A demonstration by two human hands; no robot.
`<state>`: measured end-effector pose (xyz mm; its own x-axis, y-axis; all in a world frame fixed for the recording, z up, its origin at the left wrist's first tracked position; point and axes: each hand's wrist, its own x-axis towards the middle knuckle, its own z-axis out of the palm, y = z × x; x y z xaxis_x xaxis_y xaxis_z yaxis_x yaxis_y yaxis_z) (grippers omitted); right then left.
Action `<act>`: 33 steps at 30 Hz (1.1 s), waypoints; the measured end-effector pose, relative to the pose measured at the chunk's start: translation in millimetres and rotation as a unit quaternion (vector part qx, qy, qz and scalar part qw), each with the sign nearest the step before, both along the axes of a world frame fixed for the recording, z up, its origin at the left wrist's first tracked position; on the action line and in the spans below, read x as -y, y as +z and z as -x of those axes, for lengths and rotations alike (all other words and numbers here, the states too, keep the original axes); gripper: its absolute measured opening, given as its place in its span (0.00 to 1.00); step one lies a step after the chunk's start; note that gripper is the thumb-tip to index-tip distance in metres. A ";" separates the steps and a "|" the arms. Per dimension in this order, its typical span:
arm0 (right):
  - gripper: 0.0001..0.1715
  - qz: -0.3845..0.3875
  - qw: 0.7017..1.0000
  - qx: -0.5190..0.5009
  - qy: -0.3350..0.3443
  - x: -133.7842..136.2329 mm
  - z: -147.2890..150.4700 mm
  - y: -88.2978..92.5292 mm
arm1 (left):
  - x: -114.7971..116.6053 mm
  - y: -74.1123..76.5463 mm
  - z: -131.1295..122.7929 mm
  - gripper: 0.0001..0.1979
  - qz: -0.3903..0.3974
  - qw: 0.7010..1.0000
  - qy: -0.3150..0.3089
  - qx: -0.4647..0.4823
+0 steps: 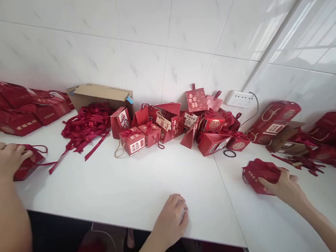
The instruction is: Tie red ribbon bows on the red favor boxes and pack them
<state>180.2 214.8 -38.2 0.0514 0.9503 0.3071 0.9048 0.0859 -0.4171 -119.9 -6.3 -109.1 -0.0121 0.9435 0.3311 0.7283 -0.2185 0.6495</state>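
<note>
My left hand rests on the white table near its front edge, fingers curled together, and nothing shows in it. At the right, my right hand grips a red gift box by its near side, thumb in front. The box sits tilted at or just above the tabletop; its underside cannot be made out. Beyond my hands, several red boxes with gold print, ribbons and tags stand in a cluster. A black ring lies at that cluster's right end.
At the left, another person's hands hold a red box with a ribbon. Dark red ribbons spill from a cardboard box. More red boxes line the wall, left and right. A power strip leans there.
</note>
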 end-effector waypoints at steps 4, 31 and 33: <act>0.46 -0.047 0.967 -0.020 0.250 48.8 78.9 33.0 | 1.0 4.0 1.1 0.10 0.000 0.998 -0.050 -0.043; 0.26 0.269 0.825 -0.356 0.346 157.5 231.9 -18.6 | 48.5 45.7 132.2 0.19 0.170 0.944 0.133 0.250; 0.25 0.262 0.816 -0.378 0.349 151.9 225.3 -21.4 | 50.1 43.7 143.9 0.18 0.179 0.945 0.102 0.254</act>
<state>-45.0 62.9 -59.7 -0.5722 0.8199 -0.0192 0.1783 0.1015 -0.9787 -263.8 -56.5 -65.4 -0.2772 0.9550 -0.1055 0.3054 0.1917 0.9327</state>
